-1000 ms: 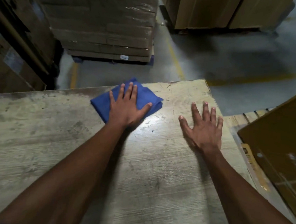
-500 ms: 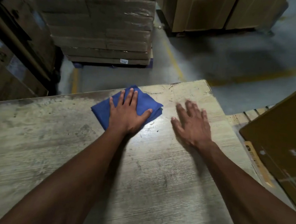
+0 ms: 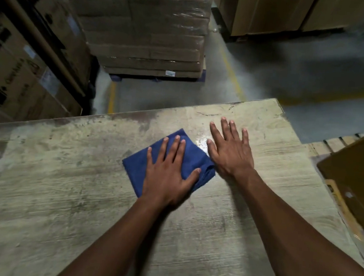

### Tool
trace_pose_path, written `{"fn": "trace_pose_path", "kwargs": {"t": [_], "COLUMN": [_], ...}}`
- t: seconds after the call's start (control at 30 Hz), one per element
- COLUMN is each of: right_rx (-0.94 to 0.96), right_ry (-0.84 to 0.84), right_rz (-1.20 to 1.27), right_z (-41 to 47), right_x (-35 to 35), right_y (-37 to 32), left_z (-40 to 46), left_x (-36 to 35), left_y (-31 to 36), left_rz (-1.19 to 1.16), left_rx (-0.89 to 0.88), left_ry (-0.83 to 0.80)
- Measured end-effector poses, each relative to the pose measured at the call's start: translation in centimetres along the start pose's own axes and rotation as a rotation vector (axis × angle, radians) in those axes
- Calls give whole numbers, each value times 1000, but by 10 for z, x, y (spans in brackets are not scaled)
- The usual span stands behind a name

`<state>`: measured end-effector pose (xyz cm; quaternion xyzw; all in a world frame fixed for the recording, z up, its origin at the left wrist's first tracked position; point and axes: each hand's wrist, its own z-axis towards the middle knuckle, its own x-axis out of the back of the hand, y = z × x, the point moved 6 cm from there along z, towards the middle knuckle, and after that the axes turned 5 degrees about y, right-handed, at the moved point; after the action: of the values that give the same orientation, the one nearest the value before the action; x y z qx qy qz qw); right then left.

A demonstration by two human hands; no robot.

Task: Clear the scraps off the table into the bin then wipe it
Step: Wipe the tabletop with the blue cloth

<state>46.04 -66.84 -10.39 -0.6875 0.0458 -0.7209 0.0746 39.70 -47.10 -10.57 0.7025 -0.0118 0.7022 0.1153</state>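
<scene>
Pressing folded blue cloth (image 3: pixel 140 166), left hand (image 3: pixel 169 175) flat.

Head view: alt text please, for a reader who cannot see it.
A left hand presses a folded blue cloth flat on a worn wooden table, while the right hand rests open beside it. Wrapped cardboard stacks stand on the floor beyond.

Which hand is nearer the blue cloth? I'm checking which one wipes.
Left. The left hand presses flat on the blue cloth; the right hand lies beside it.
</scene>
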Motion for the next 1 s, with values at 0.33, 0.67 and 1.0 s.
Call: {"fn": "trace_pose_path", "kwargs": {"t": [0.33,0.67,1.0], "right_rx": [98,75,87], "right_ry": [20,35,42], "right_rz": [11,54,42], "right_z": [1,-2,0], "right_x": [-3,0,-2], "right_y": [-4,-3,-2], "left_z": [138,-9,127], "left_x": [0,-1,5], "left_y": [-28,-3,-41], "left_rz": [-18,-25,-24], "left_rx": [130,88,206], "left_ry": [17,-4,-4]}}
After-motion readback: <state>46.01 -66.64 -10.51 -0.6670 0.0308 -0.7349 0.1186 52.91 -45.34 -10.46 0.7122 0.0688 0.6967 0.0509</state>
